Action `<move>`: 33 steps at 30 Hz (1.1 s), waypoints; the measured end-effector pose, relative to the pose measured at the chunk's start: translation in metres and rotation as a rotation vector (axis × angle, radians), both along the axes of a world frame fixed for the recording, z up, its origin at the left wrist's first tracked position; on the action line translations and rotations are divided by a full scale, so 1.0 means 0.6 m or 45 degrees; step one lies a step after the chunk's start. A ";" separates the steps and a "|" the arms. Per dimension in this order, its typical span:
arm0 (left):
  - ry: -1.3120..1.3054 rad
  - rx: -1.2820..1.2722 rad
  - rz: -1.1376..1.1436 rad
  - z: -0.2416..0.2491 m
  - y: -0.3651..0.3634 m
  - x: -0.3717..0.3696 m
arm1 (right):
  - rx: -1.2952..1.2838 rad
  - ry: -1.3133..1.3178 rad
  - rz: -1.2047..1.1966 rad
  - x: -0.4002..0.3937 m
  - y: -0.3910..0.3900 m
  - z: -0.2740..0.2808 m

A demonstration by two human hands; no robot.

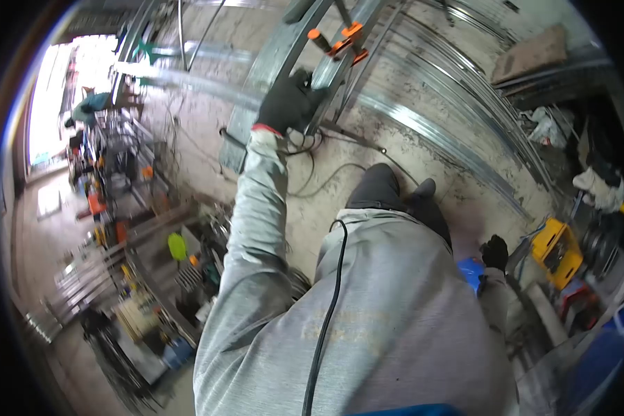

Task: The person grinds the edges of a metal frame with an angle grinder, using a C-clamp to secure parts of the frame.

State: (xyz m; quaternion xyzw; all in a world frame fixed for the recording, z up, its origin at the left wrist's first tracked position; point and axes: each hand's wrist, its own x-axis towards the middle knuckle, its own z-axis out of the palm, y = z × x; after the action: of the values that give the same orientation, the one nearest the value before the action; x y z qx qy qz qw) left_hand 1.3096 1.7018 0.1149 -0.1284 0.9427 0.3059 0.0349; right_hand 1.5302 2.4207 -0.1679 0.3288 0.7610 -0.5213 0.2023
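Note:
My left hand point(291, 104), in a dark glove with a red cuff, reaches forward with its fingers curled over the edge of a grey metal beam point(267, 76). Just beyond the fingers, an orange-and-black clamp point(338, 47) sits across the metal. My right hand point(494, 253), also in a dark glove, is low at my right side. A blue object point(471, 274) shows beside its wrist. The right fingers are too small and dark to make out their grip.
Long metal profiles point(437, 132) lie across the floor ahead. Cables point(315, 182) trail near my feet. At right stands a yellow case point(556, 253) among clutter. Tools and parts fill a wooden-framed area point(166, 277) at left. Another person point(90, 107) bends near the bright doorway.

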 end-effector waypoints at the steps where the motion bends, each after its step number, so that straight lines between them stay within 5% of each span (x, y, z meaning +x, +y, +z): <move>1: -0.009 0.239 0.132 0.014 -0.005 0.008 | 0.138 0.042 0.132 -0.050 -0.019 0.033; 2: 0.001 0.472 0.276 0.029 -0.008 0.016 | 0.244 0.100 0.263 -0.103 -0.043 0.064; 3: 0.244 0.042 0.262 0.034 -0.008 0.026 | 0.309 0.181 0.397 -0.153 -0.086 0.102; 6: 0.368 -0.539 0.184 -0.016 -0.023 0.055 | 0.157 0.697 1.078 -0.263 -0.169 0.110; 7: 0.424 -0.756 0.098 -0.034 -0.017 0.059 | -0.024 0.678 1.085 -0.297 -0.268 0.182; 9: 0.336 -0.414 0.308 -0.032 -0.007 0.050 | 0.278 1.403 1.805 -0.368 -0.389 0.231; 10: 0.436 -0.473 0.275 -0.034 -0.006 0.054 | -0.231 0.916 1.457 -0.371 -0.459 0.268; 12: 0.532 -0.532 0.278 -0.049 -0.007 0.058 | -0.756 0.297 1.063 -0.374 -0.577 0.354; 14: 0.541 -0.548 0.294 -0.042 -0.004 0.057 | -0.831 0.155 1.089 -0.397 -0.662 0.448; 17: 0.596 -0.529 0.301 -0.044 -0.004 0.055 | -1.183 -0.504 0.655 -0.445 -0.762 0.517; 18: 0.613 -0.526 0.302 -0.045 -0.004 0.055 | -1.005 -0.300 0.969 -0.463 -0.787 0.513; 21: 0.667 -0.530 0.356 -0.050 0.000 0.051 | -1.393 -0.453 0.992 -0.490 -0.828 0.540; 22: 0.654 -0.543 0.353 -0.052 -0.001 0.050 | -1.474 -0.628 0.769 -0.485 -0.841 0.563; 25: 0.661 -0.562 0.374 -0.050 -0.001 0.048 | -1.220 -0.473 0.899 -0.466 -0.844 0.570; 26: 0.657 -0.546 0.359 -0.047 -0.001 0.049 | -1.020 -0.234 1.235 -0.466 -0.842 0.571; 29: 0.683 -0.543 0.354 -0.047 -0.001 0.052 | -1.177 -0.394 1.186 -0.482 -0.848 0.576; 33: 0.719 -0.520 0.372 -0.048 0.000 0.047 | -1.864 -0.832 0.695 -0.514 -0.824 0.545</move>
State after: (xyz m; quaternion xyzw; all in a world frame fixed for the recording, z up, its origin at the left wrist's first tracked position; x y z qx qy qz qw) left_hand 1.3378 1.7015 0.0861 -0.1765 0.9285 0.1368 -0.2967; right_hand 1.2219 1.9266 0.1588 0.0536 0.1876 -0.6943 0.6928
